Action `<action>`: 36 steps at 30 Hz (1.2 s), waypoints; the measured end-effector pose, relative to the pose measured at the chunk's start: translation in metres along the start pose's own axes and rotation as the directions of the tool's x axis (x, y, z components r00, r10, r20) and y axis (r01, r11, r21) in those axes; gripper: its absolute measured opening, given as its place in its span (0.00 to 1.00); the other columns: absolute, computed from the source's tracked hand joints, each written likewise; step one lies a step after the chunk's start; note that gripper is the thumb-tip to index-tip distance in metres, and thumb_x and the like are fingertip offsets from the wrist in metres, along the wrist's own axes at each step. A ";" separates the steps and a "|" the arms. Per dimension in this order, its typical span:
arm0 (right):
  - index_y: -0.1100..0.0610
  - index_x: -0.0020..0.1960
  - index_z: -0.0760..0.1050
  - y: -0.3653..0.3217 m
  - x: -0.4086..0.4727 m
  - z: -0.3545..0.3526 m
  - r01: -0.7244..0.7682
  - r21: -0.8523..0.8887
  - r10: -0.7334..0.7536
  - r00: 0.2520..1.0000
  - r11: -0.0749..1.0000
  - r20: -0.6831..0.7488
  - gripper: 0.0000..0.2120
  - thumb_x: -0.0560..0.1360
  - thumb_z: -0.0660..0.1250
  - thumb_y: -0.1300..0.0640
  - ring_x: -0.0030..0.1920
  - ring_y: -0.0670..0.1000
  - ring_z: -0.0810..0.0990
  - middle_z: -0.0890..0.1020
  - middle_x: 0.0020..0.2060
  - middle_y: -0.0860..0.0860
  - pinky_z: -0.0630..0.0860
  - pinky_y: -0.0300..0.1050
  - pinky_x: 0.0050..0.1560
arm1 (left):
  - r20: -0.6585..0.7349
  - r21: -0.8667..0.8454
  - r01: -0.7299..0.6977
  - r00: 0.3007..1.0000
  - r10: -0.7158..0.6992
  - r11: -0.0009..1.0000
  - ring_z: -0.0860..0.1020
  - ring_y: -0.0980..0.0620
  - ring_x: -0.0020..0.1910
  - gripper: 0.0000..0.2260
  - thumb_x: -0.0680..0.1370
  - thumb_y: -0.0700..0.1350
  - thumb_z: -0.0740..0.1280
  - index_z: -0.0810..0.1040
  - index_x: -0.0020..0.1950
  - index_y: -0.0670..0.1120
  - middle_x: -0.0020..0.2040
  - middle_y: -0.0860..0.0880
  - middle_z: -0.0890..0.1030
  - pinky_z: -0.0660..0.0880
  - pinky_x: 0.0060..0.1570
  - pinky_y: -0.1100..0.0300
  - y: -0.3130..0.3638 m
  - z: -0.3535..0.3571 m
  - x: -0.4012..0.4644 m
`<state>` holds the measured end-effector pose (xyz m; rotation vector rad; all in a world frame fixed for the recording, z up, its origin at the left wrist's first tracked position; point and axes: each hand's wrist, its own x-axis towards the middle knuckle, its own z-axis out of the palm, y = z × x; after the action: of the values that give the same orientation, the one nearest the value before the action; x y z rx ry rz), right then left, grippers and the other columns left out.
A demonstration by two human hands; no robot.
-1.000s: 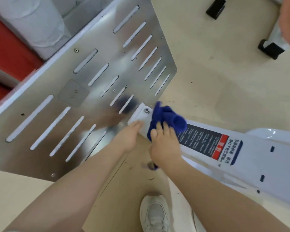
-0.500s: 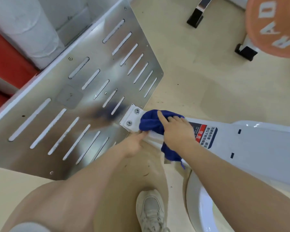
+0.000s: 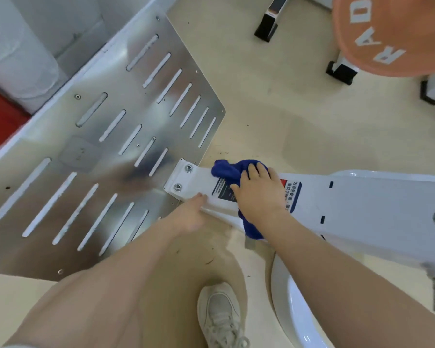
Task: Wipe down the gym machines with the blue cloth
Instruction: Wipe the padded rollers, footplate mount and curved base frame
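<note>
Head view: right hand (image 3: 259,190), fingers spread flat, presses the blue cloth (image 3: 232,172) onto the white machine arm (image 3: 362,197) at centre right. Left hand (image 3: 190,213), its grip relaxed, steadies the arm's lower edge. Firm, overlapping strokes along the arm would likely clean best.

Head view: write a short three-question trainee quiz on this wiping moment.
1. True or false: the crumpled blue cloth lies on the slotted metal footplate.
2. Which hand presses the cloth onto the white machine arm? A. left B. right C. both
3. Fill in: the two bolts sit at the arm's end nearest the ____.

Key:
1. False; it lies on the white arm, partly over the warning label.
2. B; the right hand lies flat on it, while the left hand touches the arm's near edge.
3. footplate.
</note>
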<state>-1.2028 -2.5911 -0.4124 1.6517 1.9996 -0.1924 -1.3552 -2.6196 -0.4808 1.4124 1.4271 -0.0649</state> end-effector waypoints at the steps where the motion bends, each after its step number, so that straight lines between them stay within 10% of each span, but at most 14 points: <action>1: 0.62 0.75 0.53 -0.004 -0.011 0.002 0.022 0.009 -0.022 1.000 1.000 0.001 0.26 0.82 0.47 0.49 0.76 0.56 0.49 0.54 0.76 0.57 0.47 0.52 0.74 | -0.025 -0.038 0.007 1.000 -0.008 0.999 0.65 0.54 0.59 0.20 0.79 0.36 0.58 0.62 0.71 0.44 0.55 0.56 0.68 0.62 0.58 0.61 -0.001 0.002 0.000; 6: 0.52 0.77 0.42 0.010 -0.014 -0.006 0.169 -0.043 -0.170 0.985 0.985 -0.018 0.31 0.79 0.53 0.57 0.73 0.57 0.57 0.47 0.77 0.54 0.58 0.50 0.68 | -0.042 -0.136 -0.015 0.999 0.009 0.991 0.69 0.55 0.50 0.10 0.78 0.38 0.56 0.69 0.54 0.52 0.45 0.61 0.67 0.65 0.44 0.67 0.008 0.000 0.000; 11: 0.54 0.66 0.66 0.019 0.009 -0.013 -0.012 -0.136 0.007 0.999 0.991 -0.040 0.18 0.77 0.53 0.57 0.62 0.55 0.67 0.72 0.62 0.52 0.63 0.49 0.58 | -0.007 -0.189 -0.020 1.000 0.019 0.982 0.54 0.51 0.75 0.27 0.80 0.40 0.58 0.52 0.77 0.47 0.76 0.51 0.54 0.54 0.72 0.58 -0.002 0.000 0.009; 20: 0.54 0.67 0.66 -0.013 0.065 0.007 0.374 -0.098 -0.364 0.926 0.922 0.099 0.17 0.79 0.54 0.55 0.62 0.54 0.69 0.70 0.64 0.49 0.64 0.49 0.57 | -0.145 -0.334 -0.123 0.986 0.077 0.935 0.54 0.49 0.75 0.25 0.79 0.41 0.54 0.53 0.76 0.46 0.75 0.46 0.56 0.53 0.68 0.62 -0.013 0.005 0.029; 25: 0.59 0.69 0.59 -0.071 0.122 0.032 0.252 0.073 -0.260 0.957 0.965 0.126 0.21 0.76 0.55 0.59 0.60 0.57 0.73 0.72 0.63 0.55 0.69 0.51 0.53 | 0.008 0.015 -0.158 0.987 0.158 0.987 0.61 0.61 0.69 0.34 0.74 0.57 0.64 0.51 0.76 0.57 0.74 0.64 0.52 0.64 0.65 0.60 -0.044 -0.006 0.044; 31: 0.63 0.73 0.51 -0.052 0.096 0.028 0.224 -0.142 -0.211 0.972 0.964 0.100 0.25 0.79 0.51 0.55 0.58 0.61 0.71 0.71 0.62 0.62 0.67 0.55 0.55 | 0.103 0.102 -0.132 0.987 0.121 0.986 0.56 0.57 0.74 0.36 0.78 0.51 0.62 0.42 0.77 0.54 0.76 0.60 0.41 0.61 0.69 0.59 -0.056 -0.011 0.046; 36: 0.60 0.64 0.66 -0.051 0.115 0.019 0.238 -0.135 -0.216 0.963 0.962 0.162 0.16 0.77 0.54 0.58 0.53 0.57 0.76 0.76 0.56 0.56 0.69 0.50 0.45 | 0.132 0.081 -0.116 0.986 0.105 0.990 0.52 0.57 0.75 0.38 0.76 0.36 0.60 0.38 0.76 0.53 0.71 0.63 0.35 0.58 0.70 0.62 -0.058 -0.010 0.045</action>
<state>-1.2573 -2.5115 -0.4953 1.2742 2.0350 -0.2290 -1.3921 -2.5987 -0.5424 1.5300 1.2523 -0.1461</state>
